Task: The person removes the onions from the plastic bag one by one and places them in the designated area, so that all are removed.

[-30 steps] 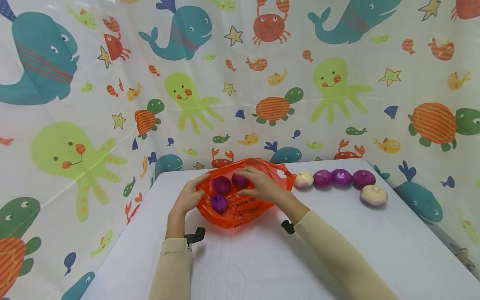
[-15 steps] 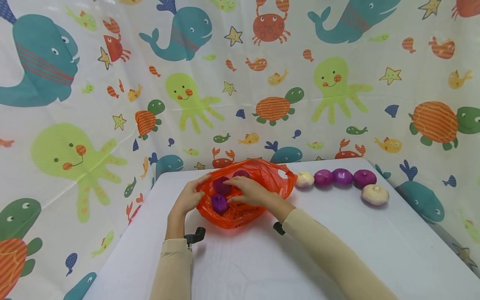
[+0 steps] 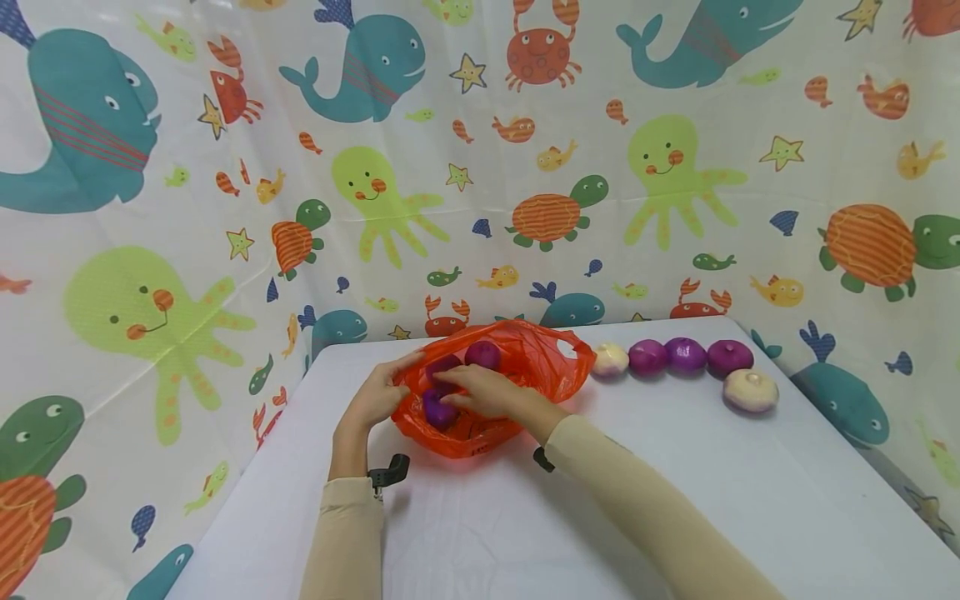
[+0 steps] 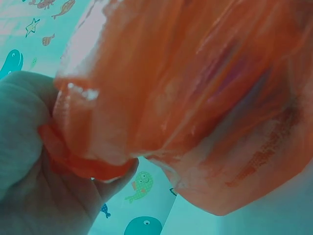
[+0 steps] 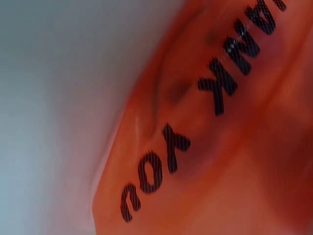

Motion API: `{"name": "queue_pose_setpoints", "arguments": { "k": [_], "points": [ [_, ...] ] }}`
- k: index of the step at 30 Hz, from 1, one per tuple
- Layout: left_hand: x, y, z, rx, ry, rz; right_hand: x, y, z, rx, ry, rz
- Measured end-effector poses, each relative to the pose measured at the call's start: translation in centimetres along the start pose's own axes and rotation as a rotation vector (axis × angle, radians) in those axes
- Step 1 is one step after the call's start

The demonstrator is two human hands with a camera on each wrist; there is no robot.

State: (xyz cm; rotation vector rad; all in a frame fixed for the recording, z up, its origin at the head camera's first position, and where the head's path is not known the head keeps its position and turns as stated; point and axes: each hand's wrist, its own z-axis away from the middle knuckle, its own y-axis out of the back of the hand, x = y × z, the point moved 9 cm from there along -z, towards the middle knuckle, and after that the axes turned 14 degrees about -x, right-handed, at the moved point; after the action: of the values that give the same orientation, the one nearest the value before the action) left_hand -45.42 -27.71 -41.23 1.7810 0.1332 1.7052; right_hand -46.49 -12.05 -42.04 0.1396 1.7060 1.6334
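An orange-red plastic bag (image 3: pixel 551 358) with black print lies on the table with its mouth facing up. Three round purple onions show inside: one at the back (image 3: pixel 482 355), one at the front (image 3: pixel 438 412), and one at the left (image 3: pixel 444 364), partly covered by fingers. My left hand (image 3: pixel 375 396) grips the bag's left rim; in the left wrist view, the plastic (image 4: pixel 98 142) passes between thumb and fingers. My right hand (image 3: pixel 480 390) reaches into the bag, fingers extended over the left and front onions. In the right wrist view, printed plastic (image 5: pixel 205 147) hides that hand.
Right of the bag, a row holds a whitish turnip-like vegetable (image 3: pixel 609 360) and three purple onions (image 3: pixel 686 356). Another whitish one (image 3: pixel 751 391) sits in front of the row's right end. The white table (image 3: pixel 480 525) meets a sea-animal curtain (image 3: pixel 465 192) behind.
My right hand has come off the back onion and moved left and slightly forward, over the left and front onions. The left hand stays at the bag's rim.
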Motion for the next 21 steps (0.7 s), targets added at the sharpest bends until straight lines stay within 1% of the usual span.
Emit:
{"name": "queue_pose_setpoints", "arguments": {
  "k": [6, 11, 14, 16, 21],
  "points": [
    [-0.2, 0.0, 0.0, -0.007, 0.011, 0.003, -0.3, -1.1, -0.7, -0.05, -0.002, 0.029],
    [-0.1, 0.1, 0.0, 0.001, 0.01, -0.016, -0.5, -1.8, -0.9, -0.096, -0.013, 0.113],
    [0.0, 0.1, 0.0, 0.002, 0.008, -0.018, -0.4, -1.9, -0.9, -0.092, -0.025, 0.156],
    [0.0, 0.1, 0.0, 0.002, 0.009, -0.017, -0.4, -1.8, -1.0, -0.08, -0.03, 0.16],
    [0.0, 0.0, 0.1, -0.005, 0.015, 0.0, 0.0, -1.8, -0.9, -0.063, -0.064, 0.127]
  ]
}}
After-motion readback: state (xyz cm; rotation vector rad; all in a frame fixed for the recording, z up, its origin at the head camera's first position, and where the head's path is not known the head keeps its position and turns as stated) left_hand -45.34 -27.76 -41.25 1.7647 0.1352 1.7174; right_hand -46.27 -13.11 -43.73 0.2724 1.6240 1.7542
